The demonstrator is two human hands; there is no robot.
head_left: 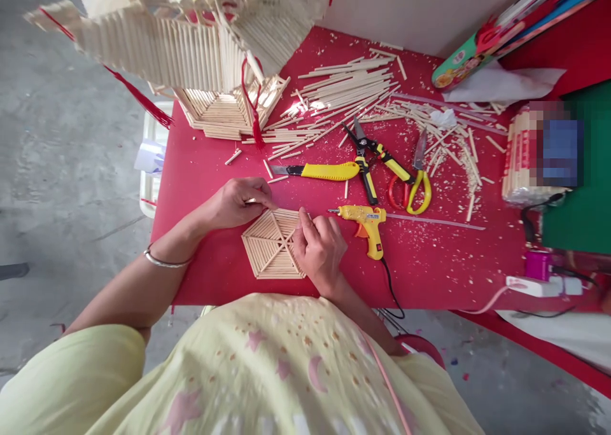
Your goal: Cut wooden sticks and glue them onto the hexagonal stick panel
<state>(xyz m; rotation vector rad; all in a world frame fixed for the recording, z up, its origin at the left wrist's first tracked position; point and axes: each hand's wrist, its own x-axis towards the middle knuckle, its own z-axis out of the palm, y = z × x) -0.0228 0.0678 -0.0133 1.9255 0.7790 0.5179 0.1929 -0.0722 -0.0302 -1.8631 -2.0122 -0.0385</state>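
Observation:
A hexagonal panel of thin wooden sticks (274, 266), divided by spokes into triangular sections, lies flat on the red table in front of me. My left hand (241, 201) is closed, its fingertips pinched at the panel's far edge. A small pale band or stick end shows at its fingers; I cannot tell which. On the panel's right side, my right hand (319, 244) is closed, with thumb and forefinger at the far right corner. A yellow glue gun (365, 219) rests just right of that hand, its nozzle pointing left.
Beyond my hands lie a yellow utility knife (329, 171), cutting pliers (365, 152) and scissors (417, 184). Loose sticks (351, 88) and shavings spread behind them. A stick-built model with red tassels (191, 53) stands at the far left. A power strip (541, 287) sits at right.

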